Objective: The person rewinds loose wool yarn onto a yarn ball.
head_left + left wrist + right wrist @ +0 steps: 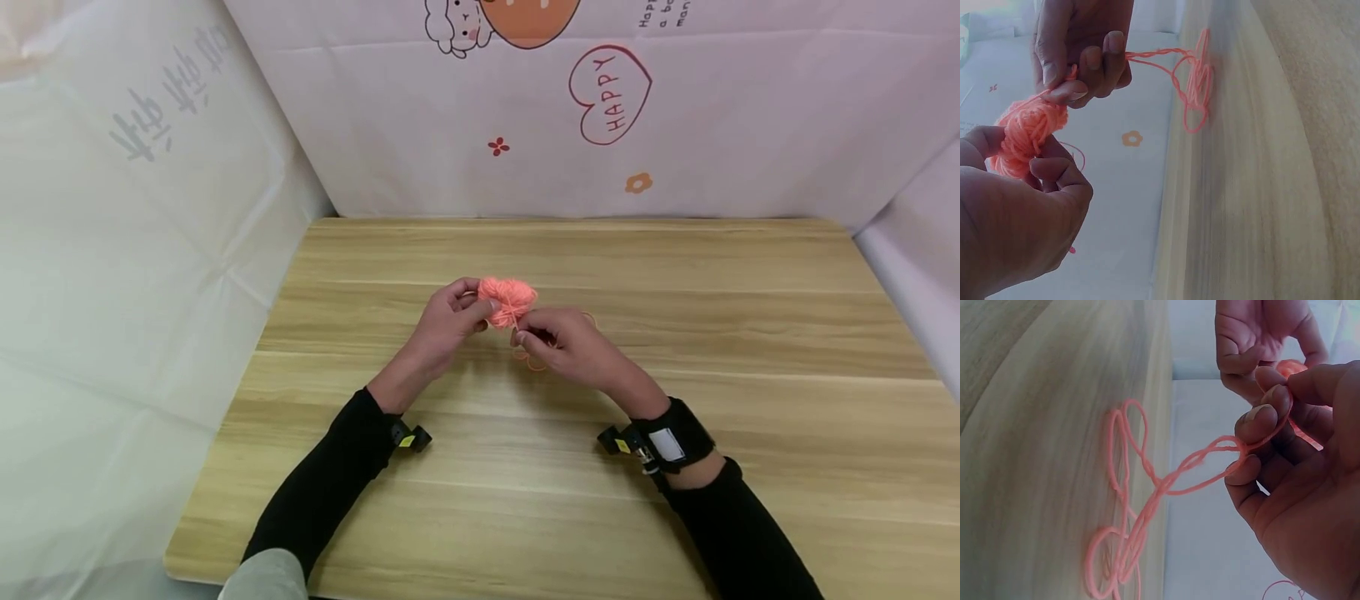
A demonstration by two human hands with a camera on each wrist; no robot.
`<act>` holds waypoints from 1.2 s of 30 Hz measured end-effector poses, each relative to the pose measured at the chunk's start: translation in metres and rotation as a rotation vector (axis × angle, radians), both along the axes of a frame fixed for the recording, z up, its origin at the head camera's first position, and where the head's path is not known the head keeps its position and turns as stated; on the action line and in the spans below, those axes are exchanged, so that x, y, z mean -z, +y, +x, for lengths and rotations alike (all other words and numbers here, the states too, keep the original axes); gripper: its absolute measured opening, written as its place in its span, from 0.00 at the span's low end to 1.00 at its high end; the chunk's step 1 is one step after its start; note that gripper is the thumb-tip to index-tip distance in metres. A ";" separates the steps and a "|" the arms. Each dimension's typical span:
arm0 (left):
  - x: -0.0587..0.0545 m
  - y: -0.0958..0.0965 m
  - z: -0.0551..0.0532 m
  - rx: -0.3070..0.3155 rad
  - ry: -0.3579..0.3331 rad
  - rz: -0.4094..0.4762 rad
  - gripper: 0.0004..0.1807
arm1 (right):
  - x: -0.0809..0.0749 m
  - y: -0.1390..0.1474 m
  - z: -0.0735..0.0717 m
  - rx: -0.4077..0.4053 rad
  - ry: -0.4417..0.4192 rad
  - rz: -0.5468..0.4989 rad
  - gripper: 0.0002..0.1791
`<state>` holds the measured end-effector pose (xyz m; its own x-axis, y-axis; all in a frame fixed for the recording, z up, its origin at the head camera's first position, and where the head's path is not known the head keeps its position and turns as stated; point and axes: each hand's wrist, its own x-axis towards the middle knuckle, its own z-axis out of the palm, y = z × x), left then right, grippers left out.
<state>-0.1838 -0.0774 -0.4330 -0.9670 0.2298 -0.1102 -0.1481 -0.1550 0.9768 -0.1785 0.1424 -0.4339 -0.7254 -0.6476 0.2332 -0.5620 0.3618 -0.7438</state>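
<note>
A small ball of coral-pink yarn (508, 298) is held above the table by my left hand (444, 327), its thumb and fingers gripping the left side. On the ball's right side, my right hand (570, 343) pinches a strand of the same yarn between thumb and fingertips. From the right hand's curled fingers, loose yarn (1166, 481) trails down in twisted loops. In the left wrist view those loops (1197, 87) hang or lie by the wooden surface. The ball is mostly hidden behind the fingers in the right wrist view.
The wooden table (465, 517) extends around both arms. A white printed sheet (735, 108) stands behind its far edge, and another pale sheet (112, 292) hangs at the left. Each wrist carries a small strapped camera.
</note>
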 end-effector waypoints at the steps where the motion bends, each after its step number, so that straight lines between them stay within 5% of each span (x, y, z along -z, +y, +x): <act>1: 0.000 0.000 0.000 0.004 0.003 0.015 0.17 | 0.000 0.000 0.000 0.001 -0.005 0.000 0.09; 6: 0.000 -0.001 0.001 0.057 0.036 0.094 0.15 | 0.002 -0.001 0.000 0.013 -0.020 0.007 0.10; 12: 0.000 0.000 0.002 0.190 0.076 0.167 0.20 | 0.005 0.001 -0.001 0.020 -0.075 0.011 0.09; 19: -0.001 0.001 0.005 0.302 0.117 0.075 0.20 | 0.008 0.006 -0.003 0.033 -0.150 -0.003 0.14; 27: 0.002 0.004 0.008 0.477 0.080 0.018 0.16 | 0.007 0.013 -0.009 0.028 -0.125 0.015 0.06; 36: 0.007 0.005 0.007 0.490 0.045 -0.122 0.14 | 0.004 0.017 -0.011 0.095 -0.070 0.010 0.11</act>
<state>-0.1767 -0.0723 -0.4398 -0.7532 0.6458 -0.1251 -0.1321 0.0378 0.9905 -0.1893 0.1593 -0.4374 -0.7978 -0.5775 0.1734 -0.4716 0.4184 -0.7763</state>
